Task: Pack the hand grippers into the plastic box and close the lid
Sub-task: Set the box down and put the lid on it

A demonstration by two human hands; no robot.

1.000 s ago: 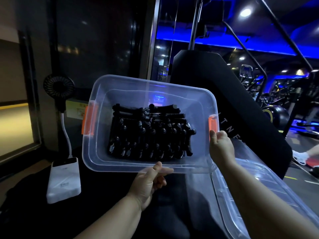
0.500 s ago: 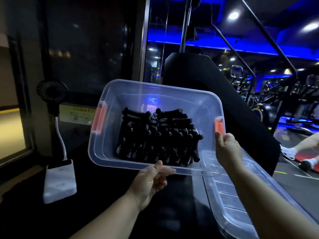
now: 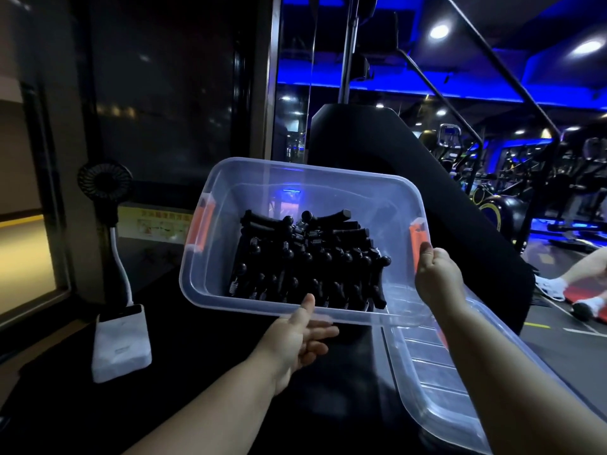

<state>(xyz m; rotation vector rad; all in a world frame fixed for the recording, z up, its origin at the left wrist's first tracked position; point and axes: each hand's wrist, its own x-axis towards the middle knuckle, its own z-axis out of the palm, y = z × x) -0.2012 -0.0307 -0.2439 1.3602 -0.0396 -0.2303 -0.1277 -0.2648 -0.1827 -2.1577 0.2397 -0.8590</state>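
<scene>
Clear ribbed plastic lid (image 3: pixel 437 382) is lying nearest, at the lower right beneath the right forearm, so it is not yet sitting on anything. Just beyond it the left hand (image 3: pixel 295 339) is taking the near rim of the clear rectangular plastic box (image 3: pixel 256 205), its thumb pressing up on the near wall while its fingers are reaching underneath, pinching the rim between them. Farther right, the right hand (image 3: pixel 437 280) is curling closed round the box's right end, just below the orange clip latch (image 3: pixel 417 239). Held this way, the box is hanging above the dark tabletop (image 3: pixel 197 372) and tilting its open mouth toward the camera. Inside, the black foam-handled hand grippers (image 3: pixel 305 264) with steel springs are lying in packed rows across the floor, leaving bare space by the left wall. That load is probably making the box fairly heavy, and its thin walls are likely flexing, so gripping the stiffer rim at both ends looks safer than squeezing the smooth sides. A tilt this steep is risking the rows sliding toward the near wall.
</scene>
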